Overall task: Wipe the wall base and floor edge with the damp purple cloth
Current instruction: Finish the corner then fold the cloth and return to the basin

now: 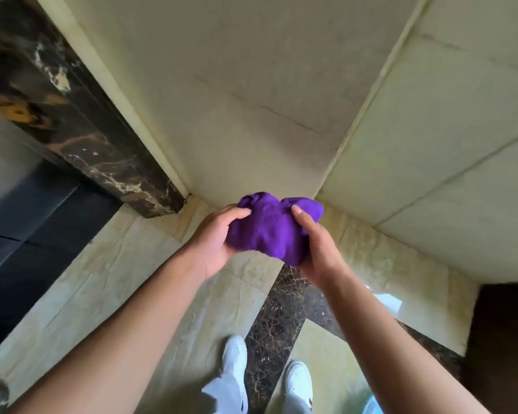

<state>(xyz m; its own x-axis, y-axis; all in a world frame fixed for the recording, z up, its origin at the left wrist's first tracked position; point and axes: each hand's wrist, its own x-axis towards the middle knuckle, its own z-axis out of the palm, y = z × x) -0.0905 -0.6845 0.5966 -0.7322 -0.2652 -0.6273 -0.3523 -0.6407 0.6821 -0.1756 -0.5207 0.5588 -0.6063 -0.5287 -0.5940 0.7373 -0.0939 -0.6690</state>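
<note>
A bunched purple cloth [269, 227] is held in the air in front of me, above a room corner. My left hand [214, 240] grips its left side and my right hand [317, 249] grips its right side, thumbs on top. Below and behind the cloth, the cream tiled wall [251, 100] meets the glossy beige floor [150, 264] at the wall base [198, 201]. A second cream wall [431, 159] runs off to the right, its floor edge [401, 237] visible.
A dark marble door frame [81, 124] stands at the left with a dark opening [27, 228] beside it. A dark marble strip [278, 318] crosses the floor. My white shoes [237, 354] stand near the bottom. A dark brown object [506, 339] sits at the right edge.
</note>
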